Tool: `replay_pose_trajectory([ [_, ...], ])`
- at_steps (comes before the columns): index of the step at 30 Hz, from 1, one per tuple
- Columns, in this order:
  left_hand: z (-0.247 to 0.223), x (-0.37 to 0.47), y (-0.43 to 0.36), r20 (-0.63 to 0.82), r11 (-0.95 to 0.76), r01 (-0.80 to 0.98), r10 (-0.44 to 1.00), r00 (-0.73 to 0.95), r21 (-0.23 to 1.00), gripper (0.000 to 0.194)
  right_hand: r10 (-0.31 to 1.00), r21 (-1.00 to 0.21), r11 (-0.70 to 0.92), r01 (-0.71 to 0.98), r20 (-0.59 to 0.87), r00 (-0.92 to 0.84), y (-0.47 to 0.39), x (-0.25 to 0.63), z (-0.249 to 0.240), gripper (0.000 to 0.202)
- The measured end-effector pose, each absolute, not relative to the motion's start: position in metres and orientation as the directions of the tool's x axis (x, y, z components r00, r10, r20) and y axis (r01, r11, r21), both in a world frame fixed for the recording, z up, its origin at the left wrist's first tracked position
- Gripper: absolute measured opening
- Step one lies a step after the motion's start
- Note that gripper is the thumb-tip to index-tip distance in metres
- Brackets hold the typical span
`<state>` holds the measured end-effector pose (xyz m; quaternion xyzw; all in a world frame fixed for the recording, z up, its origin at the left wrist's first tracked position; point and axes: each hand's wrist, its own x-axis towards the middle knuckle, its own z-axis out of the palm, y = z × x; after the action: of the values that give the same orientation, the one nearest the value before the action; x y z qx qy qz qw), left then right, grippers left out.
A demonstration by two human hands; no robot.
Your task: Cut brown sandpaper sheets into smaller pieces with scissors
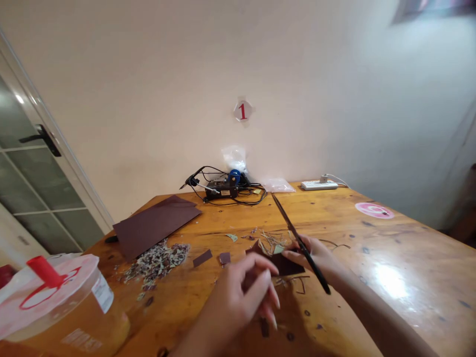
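My right hand [316,258] is closed around a long thin black tool [310,265] with a narrow pointed end, tilted up and away to the left; its exact kind does not show. Beneath those fingers lies a dark brown sheet piece [292,267], bearing thin straw-like strands [270,242] and a small pale green scrap [278,249]. My left hand [241,292] hovers just left of it, slightly blurred, fingers loosely bent and apart with nothing visible in them. Small brown cut pieces [203,258] rest on the table beyond the left hand.
Brown sheets [156,223] lie at the left beside a heap of dry shreds [159,260]. A large drink cup [74,317] with a red straw stands front left. A black device with cables [223,188], plastic bags [278,185] and a power strip [318,185] line the wall. A pink round sticker [374,210] is at right.
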<state>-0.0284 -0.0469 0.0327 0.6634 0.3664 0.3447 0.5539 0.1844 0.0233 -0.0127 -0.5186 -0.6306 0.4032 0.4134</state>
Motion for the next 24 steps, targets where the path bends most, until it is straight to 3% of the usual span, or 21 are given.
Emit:
replay_pose_trajectory([
  [2,0.030,-0.010,-0.021,0.151,-0.169,0.015,0.914,0.376,0.985,0.026,0.989,-0.949,0.139,0.284,0.120,-0.084,0.034,0.187,0.001,0.031],
  [3,0.025,-0.001,-0.010,0.144,-0.161,0.008,0.902,0.407,0.987,0.027,0.989,-0.959,0.151,0.242,0.146,-0.037,0.039,0.187,0.008,0.035],
  [8,-0.017,0.014,0.015,-0.062,0.091,-0.042,0.887,0.458,0.995,0.054,0.976,-0.983,0.184,0.017,0.184,0.116,0.054,0.186,0.021,0.055],
  [12,-0.025,0.000,0.014,-0.082,0.125,-0.043,0.836,0.543,0.991,0.065,0.995,-0.987,0.096,-0.132,0.100,-0.023,0.049,0.178,0.009,0.063],
  [14,-0.021,-0.007,0.014,-0.087,0.112,-0.005,0.798,0.596,0.994,0.065,0.994,-0.991,0.044,-0.130,0.056,-0.093,0.043,0.172,0.003,0.063],
  [17,-0.015,-0.012,0.016,-0.207,0.155,0.138,0.770,0.604,0.978,0.069,0.989,-0.995,0.036,-0.098,0.049,-0.138,0.034,0.163,-0.001,0.061],
  [20,-0.012,-0.014,0.019,-0.224,0.103,0.237,0.795,0.564,0.966,0.070,0.993,-0.995,0.066,-0.079,0.073,-0.095,0.030,0.159,0.002,0.060],
  [24,-0.005,-0.021,0.020,-0.056,-0.020,0.232,0.946,0.319,0.973,0.071,0.996,-0.975,0.072,-0.209,0.080,-0.028,0.032,0.158,0.004,0.060],
])
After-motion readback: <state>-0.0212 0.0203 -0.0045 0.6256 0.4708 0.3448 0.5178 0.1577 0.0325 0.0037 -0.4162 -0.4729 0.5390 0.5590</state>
